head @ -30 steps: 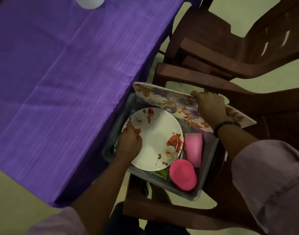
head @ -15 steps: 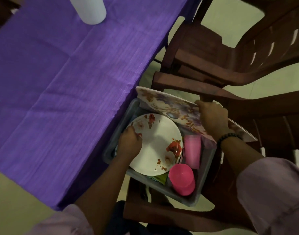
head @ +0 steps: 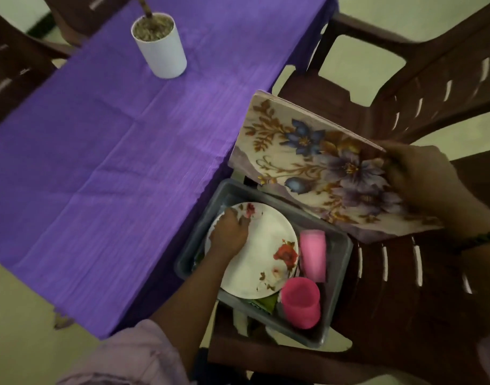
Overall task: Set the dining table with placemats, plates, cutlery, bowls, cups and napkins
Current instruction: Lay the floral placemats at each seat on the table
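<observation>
Placemats (head: 321, 168), a floral stack, are gripped at their right end by the right hand (head: 421, 176) above the grey tub (head: 341, 276), long axis running up-left toward the purple worktop (head: 113, 151). That bare worktop lies left of both hands. The left hand (head: 230, 232) presses the floral plate (head: 255, 251) in the tub, fingers curled at its rim.

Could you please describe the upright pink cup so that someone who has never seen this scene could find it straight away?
Start at the purple-clothed table; just off its right edge a grey bin sits on a brown chair. In the bin's near right corner, beside the floral plate, stands the pink cup. Unlike the paler pink cup lying on its side just beyond, it stands upright with its mouth open.
</observation>
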